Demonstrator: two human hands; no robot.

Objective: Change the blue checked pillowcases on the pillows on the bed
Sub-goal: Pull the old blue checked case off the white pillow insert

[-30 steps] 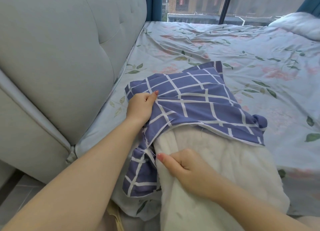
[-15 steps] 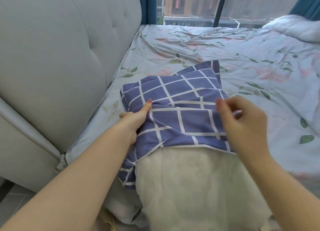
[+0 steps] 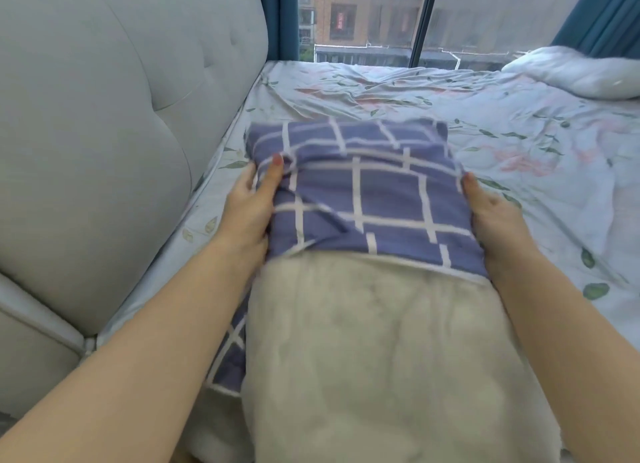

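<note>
Since the earlier frame our right hand (image 3: 491, 216) has dropped from above the blue checked pillowcase (image 3: 374, 192) to its right edge; nearest us the white pillow (image 3: 363, 341) lies bare on the bed (image 3: 519, 192), a forearm along each side; beyond, the pillowcase covers its far end; our left hand (image 3: 251, 202) pinches the left edge, thumb on top; the right thumb lies along the edge, fingers hidden, so we cannot tell its grip.

A grey padded headboard (image 3: 104, 133) stands left; teal curtains (image 3: 602, 15) flank the window (image 3: 485, 15).
</note>
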